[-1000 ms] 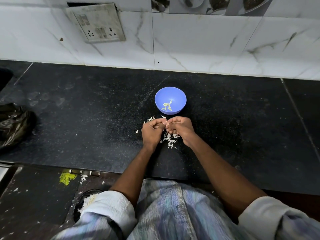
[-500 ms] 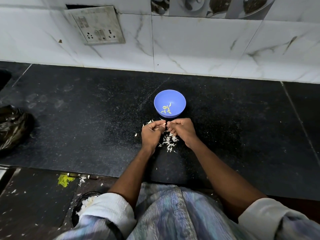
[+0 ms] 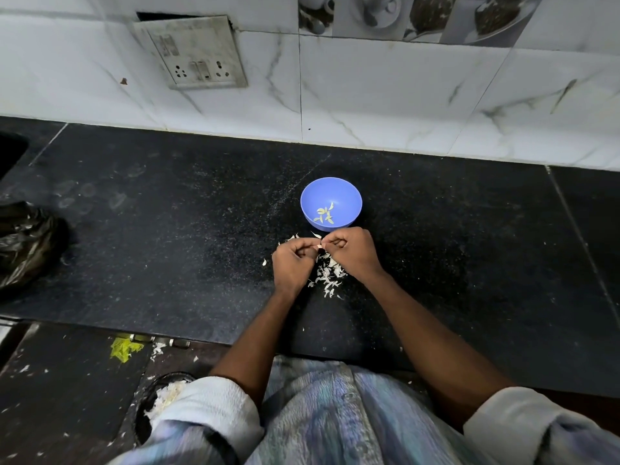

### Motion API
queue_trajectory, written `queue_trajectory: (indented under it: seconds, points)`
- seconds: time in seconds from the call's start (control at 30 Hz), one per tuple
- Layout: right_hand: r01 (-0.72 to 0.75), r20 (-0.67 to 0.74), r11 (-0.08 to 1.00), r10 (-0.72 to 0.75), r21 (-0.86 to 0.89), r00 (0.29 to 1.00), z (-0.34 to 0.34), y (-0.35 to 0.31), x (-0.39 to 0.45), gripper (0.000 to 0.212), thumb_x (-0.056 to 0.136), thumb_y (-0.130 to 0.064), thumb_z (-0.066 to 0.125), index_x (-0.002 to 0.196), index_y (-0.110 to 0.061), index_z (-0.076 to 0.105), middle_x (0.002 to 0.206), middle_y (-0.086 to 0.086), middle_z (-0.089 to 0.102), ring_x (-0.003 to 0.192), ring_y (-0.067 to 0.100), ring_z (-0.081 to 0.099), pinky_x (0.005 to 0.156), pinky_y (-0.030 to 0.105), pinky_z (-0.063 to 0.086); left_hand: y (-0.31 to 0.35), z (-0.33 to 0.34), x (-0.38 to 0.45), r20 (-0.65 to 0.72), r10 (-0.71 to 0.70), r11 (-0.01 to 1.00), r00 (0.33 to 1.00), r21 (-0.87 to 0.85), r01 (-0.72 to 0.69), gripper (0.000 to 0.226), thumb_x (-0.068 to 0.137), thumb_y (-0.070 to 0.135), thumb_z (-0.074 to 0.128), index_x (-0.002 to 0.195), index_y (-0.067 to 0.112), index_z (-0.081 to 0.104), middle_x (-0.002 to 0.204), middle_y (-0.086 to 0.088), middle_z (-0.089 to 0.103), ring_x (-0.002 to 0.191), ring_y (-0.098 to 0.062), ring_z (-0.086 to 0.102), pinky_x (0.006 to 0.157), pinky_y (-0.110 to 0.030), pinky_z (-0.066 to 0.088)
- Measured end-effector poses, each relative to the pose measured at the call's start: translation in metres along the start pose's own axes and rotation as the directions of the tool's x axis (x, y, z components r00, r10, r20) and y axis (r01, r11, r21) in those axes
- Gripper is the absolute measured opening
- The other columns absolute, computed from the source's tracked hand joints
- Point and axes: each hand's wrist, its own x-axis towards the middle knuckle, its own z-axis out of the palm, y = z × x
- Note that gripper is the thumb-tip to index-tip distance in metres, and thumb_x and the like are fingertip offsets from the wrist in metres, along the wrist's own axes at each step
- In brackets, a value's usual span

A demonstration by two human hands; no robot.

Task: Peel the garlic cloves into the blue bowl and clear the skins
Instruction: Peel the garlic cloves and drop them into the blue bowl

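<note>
Head view shows both hands meeting over the dark tabletop (image 3: 436,250), about midway between its left and right ends and nearer the front edge than the wall edge. Left hand (image 3: 292,263) and right hand (image 3: 353,251) each have fingers curled inward, thumb and forefinger tips pinched on a small pale garlic clove (image 3: 319,246) held between them. The clove is mostly hidden by the fingertips; only a sliver shows, so its skin condition cannot be determined. Its long axis appears to run left to right, from one hand's pinch to the other's.

Blue bowl (image 3: 331,203) stands just beyond the hands, toward the wall edge, close to the right hand's knuckles but apart from them. It contains a few peeled cloves (image 3: 324,214). Loose skins (image 3: 328,273) lie scattered on the tabletop directly beneath and just in front of the hands.

Assessment: peeling is in hand; the clove is not yet in the bowl. The drop calls for a short reach away from the front edge, and the right hand sits nearer the bowl. Skins remain uncleared. A black bag (image 3: 27,243) lies near the left edge.
</note>
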Motion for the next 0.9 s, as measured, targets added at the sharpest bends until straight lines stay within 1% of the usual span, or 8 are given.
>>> queue_trajectory:
  seconds: [0.13,0.3,0.43,0.53,0.6,0.67,0.77,0.9]
  points:
    - [0.013,0.023,0.999,-0.012,-0.041,1.0,0.003,0.003,-0.003,0.007,0.084,-0.018,0.081,0.09,-0.021,0.081,0.077,-0.015,0.076,0.069,-0.003,0.07,0.073,0.026,0.061,0.0,-0.002,-0.004,-0.007,0.025,0.999,1.0,0.04,-0.025,0.017,0.094,0.008,0.072,0.095,0.02,0.084,0.084,0.007,0.08,0.079,-0.021,0.075,0.075,-0.03,0.06]
    - [0.029,0.056,0.999,-0.026,-0.043,0.998,0.006,0.001,-0.012,0.006,0.085,-0.016,0.08,0.088,-0.022,0.08,0.075,-0.015,0.074,0.068,-0.002,0.069,0.072,0.029,0.062,0.0,0.0,-0.009,-0.058,0.017,0.999,0.998,0.039,-0.015,0.01,0.094,0.01,0.075,0.095,0.015,0.083,0.084,0.01,0.079,0.076,-0.003,0.073,0.074,-0.022,0.058]
    - [-0.026,0.014,1.0,0.026,-0.006,1.0,0.013,0.001,-0.016,0.005,0.087,-0.019,0.079,0.083,-0.02,0.076,0.072,-0.013,0.073,0.068,0.002,0.069,0.071,0.03,0.06,-0.001,0.002,-0.008,-0.068,-0.036,0.998,0.997,-0.043,0.033,0.009,0.094,0.01,0.076,0.098,0.014,0.084,0.086,0.008,0.081,0.08,-0.006,0.076,0.079,-0.025,0.06]
    - [-0.151,0.008,0.979,0.152,0.137,0.988,0.016,0.001,-0.018,0.009,0.092,-0.018,0.074,0.082,-0.018,0.075,0.072,-0.006,0.075,0.068,0.008,0.071,0.066,0.03,0.058,0.002,0.008,-0.008,-0.059,-0.156,0.961,0.986,-0.241,0.138,0.013,0.093,0.002,0.076,0.104,0.008,0.082,0.093,0.0,0.082,0.083,-0.008,0.076,0.083,-0.025,0.061]
    - [-0.23,0.034,0.935,0.229,0.27,0.973,0.017,-0.001,-0.022,0.01,0.096,-0.012,0.067,0.089,-0.011,0.075,0.077,0.003,0.076,0.067,0.011,0.071,0.06,0.028,0.055,0.003,0.011,-0.01,-0.058,-0.202,0.939,0.978,-0.297,0.176,0.015,0.093,0.0,0.076,0.106,0.005,0.081,0.092,0.0,0.081,0.082,-0.005,0.074,0.081,-0.022,0.06]
    - [-0.269,0.07,0.891,0.262,0.365,0.962,0.016,-0.003,-0.024,0.011,0.098,-0.008,0.065,0.093,-0.007,0.074,0.081,0.011,0.077,0.067,0.011,0.068,0.058,0.026,0.054,0.001,0.013,-0.01,-0.07,-0.205,0.942,0.976,-0.285,0.178,0.013,0.093,0.003,0.076,0.105,0.006,0.081,0.091,0.0,0.081,0.083,-0.008,0.075,0.083,-0.026,0.06]
    - [-0.288,0.106,0.855,0.269,0.432,0.957,0.012,-0.005,-0.027,0.011,0.097,-0.006,0.064,0.091,-0.009,0.073,0.085,0.014,0.077,0.07,0.012,0.068,0.059,0.024,0.055,-0.002,0.012,-0.011,-0.065,-0.183,0.956,0.981,-0.243,0.162,0.01,0.094,0.008,0.078,0.103,0.008,0.082,0.092,0.0,0.082,0.09,-0.019,0.078,0.088,-0.034,0.062]
    - [-0.319,0.118,0.797,0.303,0.512,0.946,0.01,-0.008,-0.028,0.008,0.095,-0.003,0.066,0.094,0.0,0.073,0.085,0.018,0.076,0.068,0.015,0.066,0.059,0.022,0.053,-0.002,0.011,-0.013,-0.068,-0.124,0.98,0.99,-0.165,0.111,0.007,0.093,0.011,0.079,0.098,0.011,0.083,0.086,0.003,0.081,0.079,-0.011,0.077,0.082,-0.035,0.063]
